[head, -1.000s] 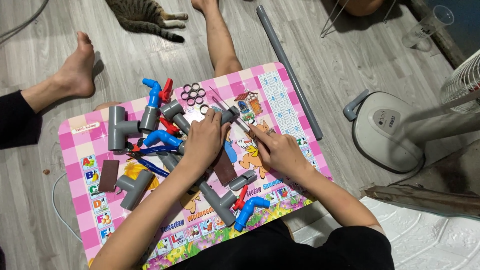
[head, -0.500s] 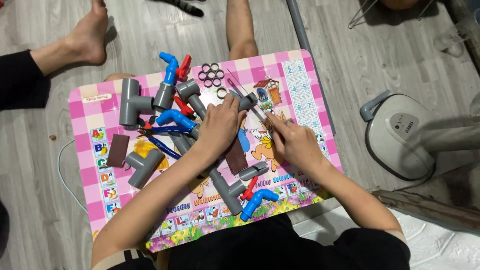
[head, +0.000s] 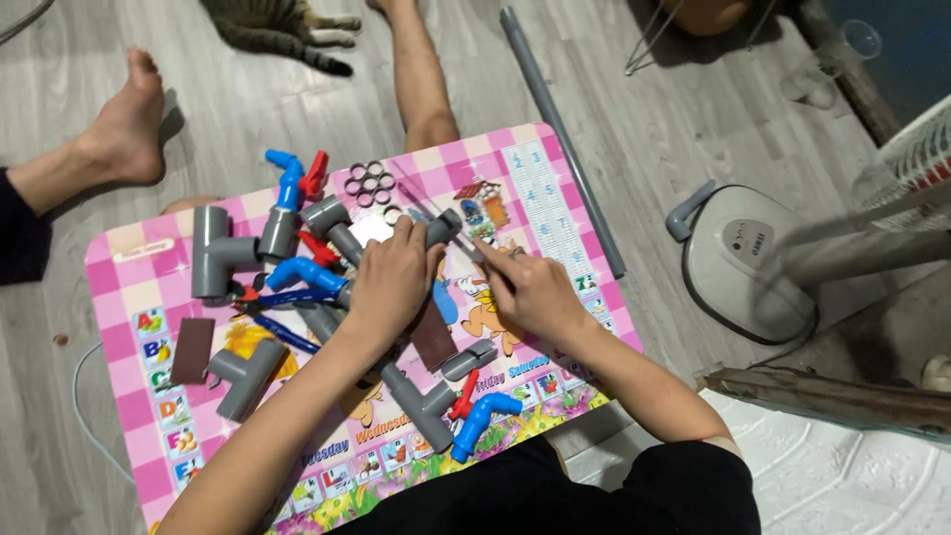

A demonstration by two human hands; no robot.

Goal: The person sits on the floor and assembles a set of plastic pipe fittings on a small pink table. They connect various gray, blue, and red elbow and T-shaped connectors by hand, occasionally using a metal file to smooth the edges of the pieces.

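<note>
- The left hand (head: 391, 282) lies palm down at the middle of the frame, its fingers curled over a grey pipe fitting (head: 443, 228) whose end sticks out just past the fingertips; the hand is closed around it.
- The right hand (head: 530, 289) sits just right of the left one, fingers bent and pinched together near a thin metal tool (head: 464, 248) that runs between the two hands; whether it truly grips the tool cannot be told.
- Both hands work over a pink chequered counter (head: 129, 297) with cartoon pictures and letter squares, filling the centre and lower left of the frame.
- Left of the left hand lie a grey tee fitting (head: 213, 253), a blue tap with a red handle (head: 289, 178) and a blue elbow (head: 297, 272).
- A cluster of black rubber rings (head: 369, 184) lies above the hands, near the counter's upper edge.
- Below the hands sit a long grey pipe joint (head: 421, 401) and a blue bent tap (head: 480, 421) with a small red lever beside it.
- A brown flat block (head: 191, 349) and another grey elbow (head: 243, 376) lie toward the lower left.
- A bare foot (head: 124, 124) rests on the wooden floor at upper left, a striped cat (head: 277, 25) lies at the top edge, and a fan base (head: 743, 263) stands at right.
</note>
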